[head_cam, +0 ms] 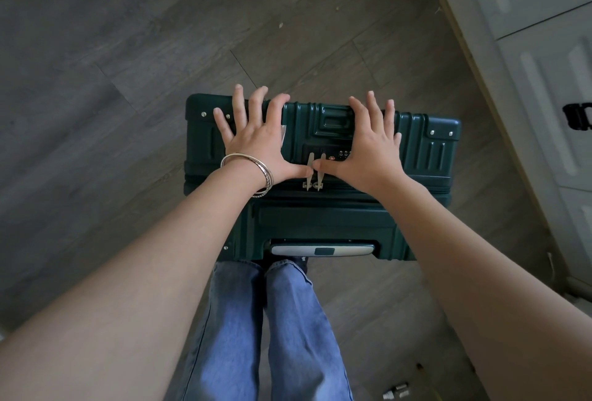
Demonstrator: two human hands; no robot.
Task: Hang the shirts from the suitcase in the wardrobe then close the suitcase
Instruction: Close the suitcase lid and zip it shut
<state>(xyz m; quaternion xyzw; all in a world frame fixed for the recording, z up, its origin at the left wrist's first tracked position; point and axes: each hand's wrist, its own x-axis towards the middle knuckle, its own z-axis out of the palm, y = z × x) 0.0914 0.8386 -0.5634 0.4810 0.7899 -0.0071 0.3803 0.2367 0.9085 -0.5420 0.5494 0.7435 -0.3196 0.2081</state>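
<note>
Floor (112, 80): grey wooden planks; the suitcase stands on it, in the middle of the view.
Bracelets (261, 173): thin silver rings around the left wrist.
Left hand (256, 141): lies flat on the top of the suitcase, on its left half. The fingers are straight and spread wide, and they reach to the far edge. The thumb points right and touches the zipper pulls.
Suitcase (429, 150): dark green, hard and ribbed, standing upright and closed. The zipper line runs from left to right across the top, and both hands rest on the far half.
Zipper pulls (315, 176): two pale metal tabs, side by side, in the middle of the top, just near of the combination lock. Both thumbs meet on them.
Telescopic handle (323, 251): silver with a dark button, pushed down, at the near edge of the suitcase.
Jeans (288, 336): blue legs of the person, just near of the suitcase.
Right hand (368, 150): flat on the right half of the top, fingers straight and spread wide, holding nothing; the thumb points left onto the pulls.
Wardrobe (544, 64): pale panelled front at the far right, apart from the suitcase.
</note>
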